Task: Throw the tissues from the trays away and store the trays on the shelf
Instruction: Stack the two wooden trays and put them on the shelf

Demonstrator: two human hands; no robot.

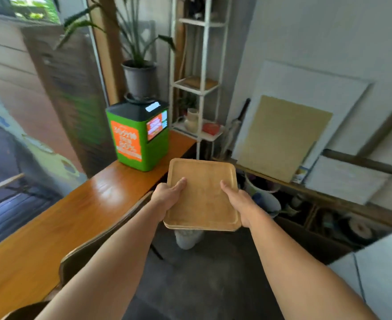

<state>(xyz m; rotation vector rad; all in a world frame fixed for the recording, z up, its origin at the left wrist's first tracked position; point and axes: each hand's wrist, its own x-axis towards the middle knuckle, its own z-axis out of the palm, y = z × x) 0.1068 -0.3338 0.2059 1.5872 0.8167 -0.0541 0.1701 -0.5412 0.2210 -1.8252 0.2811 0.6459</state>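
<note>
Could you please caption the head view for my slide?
Both hands, left and right, carry stacked wooden trays toward a white shelf.

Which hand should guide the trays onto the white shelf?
Right, probably. The white shelf stands ahead, the right hand grips the trays on that side, and the left hand sits nearer the counter.
</note>
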